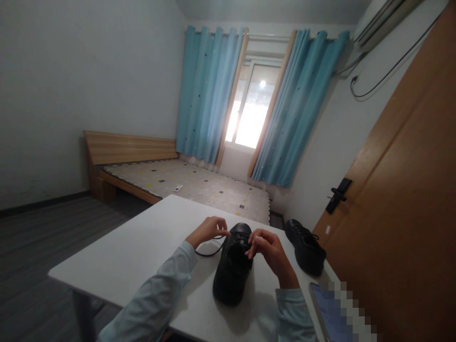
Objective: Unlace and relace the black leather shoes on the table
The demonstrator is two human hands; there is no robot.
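Observation:
A black leather shoe (231,270) stands on the white table (135,251), toe pointing away from me. My left hand (208,229) pinches one end of its black lace (210,250), which loops out to the left over the tabletop. My right hand (269,251) rests on the right side of the shoe's opening, fingers closed on the lace near the eyelets. Both arms wear pale blue sleeves.
A second black shoe (306,246) lies at the table's right edge. A phone (331,316) sits at the near right corner. A wooden door (402,213) stands close on the right. Beyond are a bed (185,183) and blue curtains (210,95).

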